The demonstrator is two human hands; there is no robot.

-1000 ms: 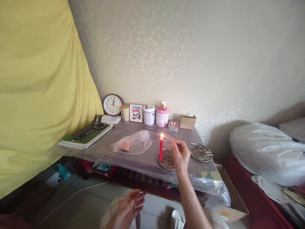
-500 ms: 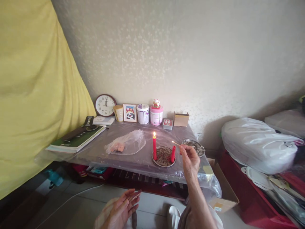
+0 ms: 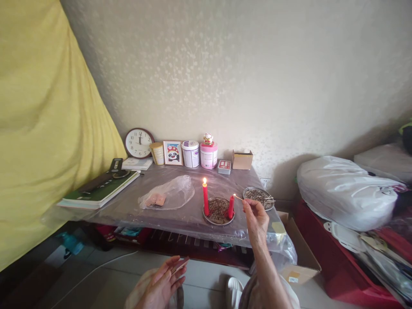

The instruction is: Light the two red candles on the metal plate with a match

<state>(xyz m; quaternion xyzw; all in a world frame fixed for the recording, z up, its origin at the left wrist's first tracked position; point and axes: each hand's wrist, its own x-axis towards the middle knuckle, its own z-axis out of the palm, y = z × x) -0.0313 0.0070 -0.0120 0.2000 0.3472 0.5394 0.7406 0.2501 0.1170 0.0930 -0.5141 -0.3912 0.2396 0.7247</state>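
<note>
My right hand pinches a burning match between thumb and fingertips. Its flame is at the top of the shorter red candle; whether the wick has caught is too small to tell. To the left, a taller red candle stands upright and burns. Both candles are on a round metal plate covered with dark grains. Low in front of the table, my left hand holds what looks like a matchbox, a thin box with a brown side, partly hidden by the fingers.
A second plate with grains and several matchsticks sits behind my right hand. A crumpled plastic bag lies left of the candles. Tins, a picture frame and a clock line the wall. A yellow curtain hangs at left.
My right hand has brought the match slightly lower, so its flame now meets the shorter candle's top. My left hand keeps its hold, and the view has shifted slightly.
</note>
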